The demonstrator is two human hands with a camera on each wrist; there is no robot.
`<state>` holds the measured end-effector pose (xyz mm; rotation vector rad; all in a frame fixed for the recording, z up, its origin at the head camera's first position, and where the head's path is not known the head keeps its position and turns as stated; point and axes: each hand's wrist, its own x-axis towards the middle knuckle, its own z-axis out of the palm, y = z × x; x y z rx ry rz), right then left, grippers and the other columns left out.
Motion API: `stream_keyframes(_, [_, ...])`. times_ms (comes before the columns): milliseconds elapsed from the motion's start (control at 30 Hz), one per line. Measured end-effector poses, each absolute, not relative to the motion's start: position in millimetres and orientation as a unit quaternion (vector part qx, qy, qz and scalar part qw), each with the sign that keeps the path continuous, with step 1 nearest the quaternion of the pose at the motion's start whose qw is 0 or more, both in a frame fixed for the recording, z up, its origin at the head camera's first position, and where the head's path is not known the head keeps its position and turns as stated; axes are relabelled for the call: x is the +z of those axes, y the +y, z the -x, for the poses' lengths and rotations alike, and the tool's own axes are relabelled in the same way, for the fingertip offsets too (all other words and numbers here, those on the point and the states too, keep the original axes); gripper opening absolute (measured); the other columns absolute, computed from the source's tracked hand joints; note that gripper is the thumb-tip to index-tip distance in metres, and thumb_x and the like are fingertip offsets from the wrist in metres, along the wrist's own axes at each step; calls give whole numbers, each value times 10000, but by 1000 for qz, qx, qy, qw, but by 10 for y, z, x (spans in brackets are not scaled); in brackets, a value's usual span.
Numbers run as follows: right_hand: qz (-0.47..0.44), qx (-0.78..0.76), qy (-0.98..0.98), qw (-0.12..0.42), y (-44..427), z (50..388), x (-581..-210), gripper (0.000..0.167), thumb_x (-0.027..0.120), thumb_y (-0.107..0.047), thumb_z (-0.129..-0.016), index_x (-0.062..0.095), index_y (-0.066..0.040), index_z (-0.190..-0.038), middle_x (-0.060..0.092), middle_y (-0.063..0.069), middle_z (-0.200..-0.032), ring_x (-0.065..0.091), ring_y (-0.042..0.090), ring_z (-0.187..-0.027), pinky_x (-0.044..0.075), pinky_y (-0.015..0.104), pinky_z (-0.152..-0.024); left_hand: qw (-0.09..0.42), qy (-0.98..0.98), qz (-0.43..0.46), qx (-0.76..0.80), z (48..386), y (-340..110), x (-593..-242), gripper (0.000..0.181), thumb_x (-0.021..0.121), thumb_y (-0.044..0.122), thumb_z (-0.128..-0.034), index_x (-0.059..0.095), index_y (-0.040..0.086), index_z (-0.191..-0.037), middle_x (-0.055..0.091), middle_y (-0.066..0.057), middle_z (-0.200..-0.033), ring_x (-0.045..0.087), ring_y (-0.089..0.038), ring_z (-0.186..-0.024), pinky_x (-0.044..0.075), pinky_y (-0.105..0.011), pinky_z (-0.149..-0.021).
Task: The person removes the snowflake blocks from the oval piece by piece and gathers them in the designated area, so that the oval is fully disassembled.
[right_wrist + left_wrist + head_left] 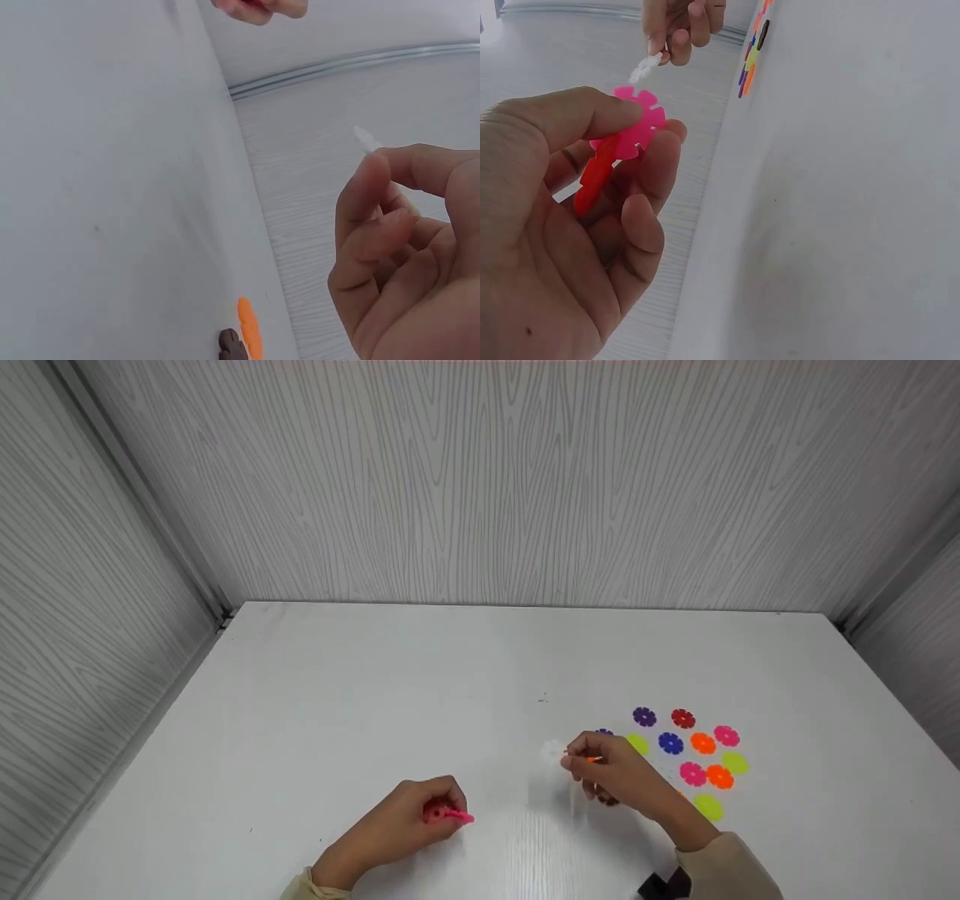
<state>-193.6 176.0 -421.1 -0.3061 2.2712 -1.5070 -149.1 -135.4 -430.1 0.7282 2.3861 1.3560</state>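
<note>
My left hand (pixel 409 821) pinches a pink notched plastic disc (pixel 646 124) between thumb and fingers. A red notched disc (pixel 596 180) is slotted into it at an angle, with its lower end inside the curled fingers. To the right, my right hand (pixel 619 776) holds a white notched disc (pixel 553 751) by its edge with thumb and forefinger, above the table. In the right wrist view only a thin edge of the white disc (pixel 365 139) shows past the fingertips. The two hands are apart. Beneath the right hand, a brown disc (pixel 607 797) is partly covered.
Several loose notched discs in purple, red, blue, orange (pixel 703 743), pink (pixel 693 774) and yellow-green (pixel 708 807) lie flat right of the right hand. A dark object (pixel 655 887) sits by the right sleeve. Wood-patterned panels (pixel 480 487) border the white table (pixel 337 682).
</note>
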Motion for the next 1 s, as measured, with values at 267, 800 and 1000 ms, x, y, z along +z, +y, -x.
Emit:
stream_keyframes(267, [104,-540,820,162,1858,1977,-4197,239,651,-233,-916,595,-4,-950,697,131,-917,639,246,-760,533,252,-615,144,829,-246,482,1484,-1356,-4300,97,640,70,-870,632,162,-899,602,38,-784,480,-6,-707,417,-170,-639])
stream_keyframes(800, [62,-523,846,78,2087,2133,-4202,220,640,-141,-914,585,-9,-1081,689,169,-929,665,256,-696,509,253,-589,117,860,-212,450,1501,-1369,-4301,36,666,238,-905,697,237,-924,682,77,-884,541,-22,-750,457,-186,-649])
stream_keyframes(1000, [17,-514,856,62,2191,2261,-4256,229,584,-128,-942,585,-34,-1150,687,98,-945,648,175,-702,520,249,-629,140,843,-217,471,1501,-1371,-4307,105,621,108,-910,659,183,-973,686,2,-911,522,-45,-750,439,-177,-646])
